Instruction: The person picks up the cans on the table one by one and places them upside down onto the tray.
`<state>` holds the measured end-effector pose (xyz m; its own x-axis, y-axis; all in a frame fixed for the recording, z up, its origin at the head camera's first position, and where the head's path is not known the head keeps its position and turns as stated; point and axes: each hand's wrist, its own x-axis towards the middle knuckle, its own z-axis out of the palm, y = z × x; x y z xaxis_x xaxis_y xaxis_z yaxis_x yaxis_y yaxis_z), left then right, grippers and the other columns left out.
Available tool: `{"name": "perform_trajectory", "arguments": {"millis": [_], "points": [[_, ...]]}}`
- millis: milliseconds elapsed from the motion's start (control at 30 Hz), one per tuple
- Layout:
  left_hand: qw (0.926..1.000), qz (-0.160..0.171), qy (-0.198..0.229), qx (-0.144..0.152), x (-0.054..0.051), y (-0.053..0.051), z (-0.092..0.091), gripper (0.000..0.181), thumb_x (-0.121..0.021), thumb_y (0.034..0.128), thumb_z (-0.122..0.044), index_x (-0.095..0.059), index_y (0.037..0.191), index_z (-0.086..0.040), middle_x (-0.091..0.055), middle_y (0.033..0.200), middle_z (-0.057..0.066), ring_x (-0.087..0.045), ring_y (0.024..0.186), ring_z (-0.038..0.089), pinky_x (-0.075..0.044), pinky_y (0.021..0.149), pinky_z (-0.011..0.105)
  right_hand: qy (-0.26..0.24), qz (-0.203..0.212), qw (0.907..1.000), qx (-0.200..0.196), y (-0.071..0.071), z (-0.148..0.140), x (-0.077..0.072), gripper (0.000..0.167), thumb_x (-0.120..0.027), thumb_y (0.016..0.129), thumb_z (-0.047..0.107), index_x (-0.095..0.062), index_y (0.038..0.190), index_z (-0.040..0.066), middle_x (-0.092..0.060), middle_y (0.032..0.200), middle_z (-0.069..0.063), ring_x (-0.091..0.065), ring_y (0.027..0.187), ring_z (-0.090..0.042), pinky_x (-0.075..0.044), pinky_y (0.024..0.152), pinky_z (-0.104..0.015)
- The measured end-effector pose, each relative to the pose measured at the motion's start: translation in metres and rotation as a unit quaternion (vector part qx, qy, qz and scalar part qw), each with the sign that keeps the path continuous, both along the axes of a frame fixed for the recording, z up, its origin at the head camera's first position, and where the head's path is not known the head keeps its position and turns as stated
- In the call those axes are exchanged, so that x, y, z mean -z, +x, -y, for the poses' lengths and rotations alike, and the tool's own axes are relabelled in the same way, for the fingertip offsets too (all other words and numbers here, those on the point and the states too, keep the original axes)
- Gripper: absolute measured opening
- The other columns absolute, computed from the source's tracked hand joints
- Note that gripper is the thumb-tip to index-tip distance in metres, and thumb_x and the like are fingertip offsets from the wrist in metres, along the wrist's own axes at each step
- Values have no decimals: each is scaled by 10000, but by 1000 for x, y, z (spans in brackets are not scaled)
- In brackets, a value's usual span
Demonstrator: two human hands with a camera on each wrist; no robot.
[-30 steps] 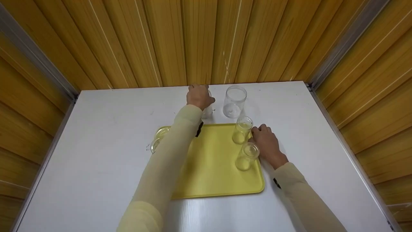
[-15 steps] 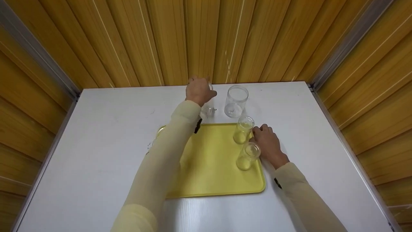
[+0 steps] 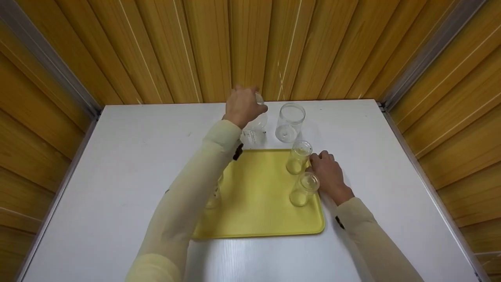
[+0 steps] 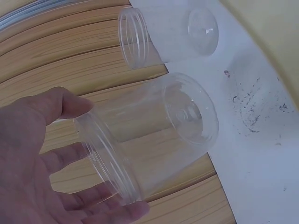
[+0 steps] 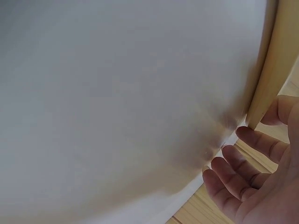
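My left hand (image 3: pixel 243 106) grips a clear plastic jar (image 4: pixel 149 135) around its threaded rim, thumb on one side and fingers on the other. In the head view that hand covers much of the jar, which is raised off the table behind the tray. A second clear jar (image 3: pixel 290 122) stands upright just to its right. On the yellow tray (image 3: pixel 258 196), two clear cups (image 3: pixel 299 156) stand along the right side. Beside them, my right hand (image 3: pixel 328 174) pinches the tray's right edge, the thumb and forefinger meeting the rim in the right wrist view.
Another clear vessel (image 3: pixel 213 197) on the tray's left part is mostly hidden by my left sleeve (image 3: pixel 188 196). Dark specks (image 3: pixel 254 135) mark the white table (image 3: pixel 117 164) behind the tray. Wood-patterned walls (image 3: pixel 211 51) enclose the table's back and sides.
My left hand has risen with the jar, moving up and slightly back, and the specks beneath it now show more fully. My right hand stays at the tray's edge.
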<state>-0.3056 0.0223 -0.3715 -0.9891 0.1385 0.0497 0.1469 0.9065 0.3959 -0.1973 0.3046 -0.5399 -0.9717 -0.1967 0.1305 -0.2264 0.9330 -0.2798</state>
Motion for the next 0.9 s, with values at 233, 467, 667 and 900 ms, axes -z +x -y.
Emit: {"name": "perform_trajectory", "arguments": {"millis": [233, 467, 667, 900], "points": [[9998, -169, 7, 115, -9, 7, 4, 618, -770, 947, -400, -610, 1503, -185, -569, 1358, 201, -590, 1209, 345, -547, 973, 455, 6, -53, 10000, 32, 0, 0, 1, 266, -642, 998, 134, -662, 1202, -36, -528, 1015, -212, -521, 911, -404, -501, 714, -574], [9992, -206, 316, 139, -13, 14, 12, 601, -762, 950, -369, -608, 1503, -189, -562, 1383, 205, -584, 1210, 358, -556, 961, 469, 3, -101, 9999, 37, 0, 1, 2, 280, -656, 972, 141, -664, 1183, -44, -534, 1015, -221, -531, 909, -416, -506, 716, -586], [9971, -169, 731, 150, -17, 18, 19, 592, -756, 941, -366, -619, 1492, -196, -565, 1391, 192, -588, 1186, 343, -562, 926, 471, -6, -115, 9999, 40, 0, 1, 2, 270, -656, 973, 129, -661, 1176, -49, -533, 1025, -229, -530, 918, -421, -505, 719, -591], [9948, -199, 990, 112, -19, 22, 26, 563, -747, 944, -363, -639, 1473, -204, -585, 1345, 171, -605, 1136, 312, -557, 907, 452, -121, 9, 9999, 45, 0, 0, 3, 280, -652, 986, 154, -661, 1191, -36, -533, 1042, -210, -519, 940, -400, -500, 740, -578]]}}
